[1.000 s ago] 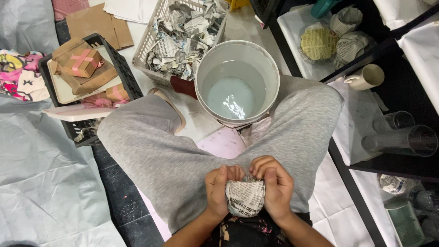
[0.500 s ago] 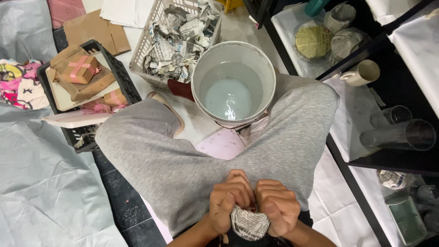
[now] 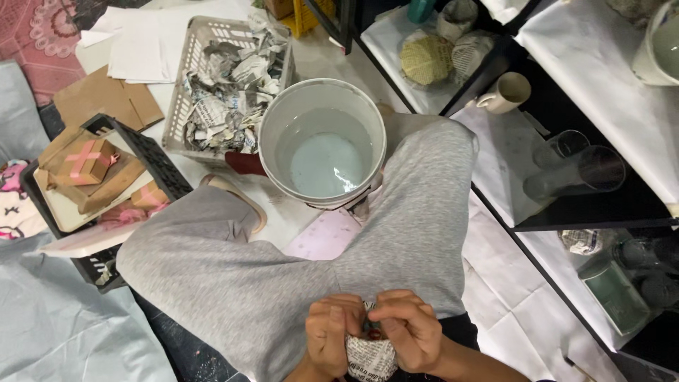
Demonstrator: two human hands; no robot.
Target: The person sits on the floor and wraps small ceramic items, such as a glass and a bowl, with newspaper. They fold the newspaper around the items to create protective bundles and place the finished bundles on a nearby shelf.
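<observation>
Both hands grip a small rounded object covered in newspaper strips point(image 3: 370, 356), held low in the lap against the grey sweatpants point(image 3: 283, 283). The left hand point(image 3: 332, 338) closes on its left side; the right hand point(image 3: 410, 332) closes on its top and right side, fingers bent over the upper edge. Compared with the frame half a second ago, the hands remain on the object at the bottom of view, but less of the paper surface shows between them. The round white plastic bucket holding water point(image 3: 322, 145) stands between the knees, well apart from the hands. Behind it sits a grey plastic basket of torn newspaper strips point(image 3: 226, 85). A cream mug point(image 3: 506, 92) lies on the white-papered shelf to the right.
</observation>
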